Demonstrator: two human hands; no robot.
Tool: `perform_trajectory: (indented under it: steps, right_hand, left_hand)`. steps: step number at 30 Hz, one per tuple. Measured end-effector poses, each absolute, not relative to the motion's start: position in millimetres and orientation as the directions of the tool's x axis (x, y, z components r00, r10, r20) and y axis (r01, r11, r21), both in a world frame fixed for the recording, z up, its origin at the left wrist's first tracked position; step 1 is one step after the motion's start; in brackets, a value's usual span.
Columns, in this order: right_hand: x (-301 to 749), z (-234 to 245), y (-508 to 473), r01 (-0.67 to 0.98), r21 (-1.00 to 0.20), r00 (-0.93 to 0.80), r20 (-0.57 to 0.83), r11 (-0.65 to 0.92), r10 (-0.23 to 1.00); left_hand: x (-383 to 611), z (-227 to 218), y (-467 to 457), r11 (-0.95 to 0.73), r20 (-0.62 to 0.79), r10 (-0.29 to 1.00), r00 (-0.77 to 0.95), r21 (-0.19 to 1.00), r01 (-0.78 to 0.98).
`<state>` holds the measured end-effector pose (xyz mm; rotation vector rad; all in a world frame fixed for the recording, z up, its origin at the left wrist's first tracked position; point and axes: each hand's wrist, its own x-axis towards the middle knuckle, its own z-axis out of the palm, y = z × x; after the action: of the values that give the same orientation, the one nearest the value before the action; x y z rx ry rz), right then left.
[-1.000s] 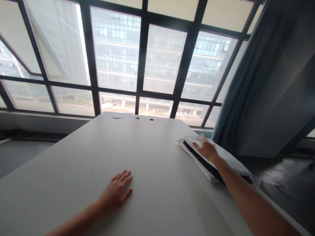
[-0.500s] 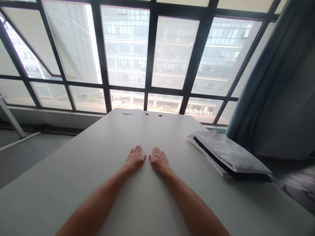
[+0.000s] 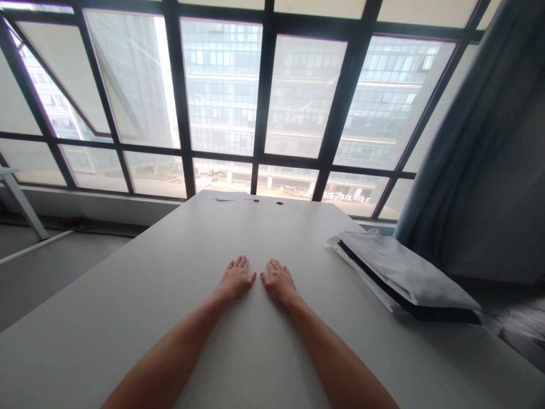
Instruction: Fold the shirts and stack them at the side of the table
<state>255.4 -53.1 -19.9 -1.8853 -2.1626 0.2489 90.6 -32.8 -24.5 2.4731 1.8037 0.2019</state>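
Palm down on the white table (image 3: 145, 295), my left hand (image 3: 237, 278) lies flat with its fingers stretched forward and its thumb out to the side. My right hand (image 3: 279, 280) rests the same way just beside it, fingers pointing to the far end. A narrow gap separates the two thumbs. Neither hand holds anything. To the right of my right hand, apart from it, lies a folded white bundle (image 3: 404, 267) with a dark layer showing between its white layers.
Two dark round holes (image 3: 280, 203) and a thin white sheet (image 3: 217, 196) are at the table's far end. Beyond it stands a large black-framed window (image 3: 259, 130). A grey-blue curtain (image 3: 464, 147) hangs at the right. A white metal leg (image 3: 28, 207) stands at the left.
Both hands stay flat on the table. The whole scene sits slightly lower and further right in view, as the camera has tilted a little.
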Motion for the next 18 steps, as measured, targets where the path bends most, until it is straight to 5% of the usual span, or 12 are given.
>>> perform_trajectory:
  steps: [18]
  right_hand:
    - [252, -16, -68, 0.946, -0.269, -0.167, 0.079, 0.182, 0.983]
  left_hand:
    - [89, -26, -40, -0.330, 0.062, 0.944, 0.325, 0.113, 0.937]
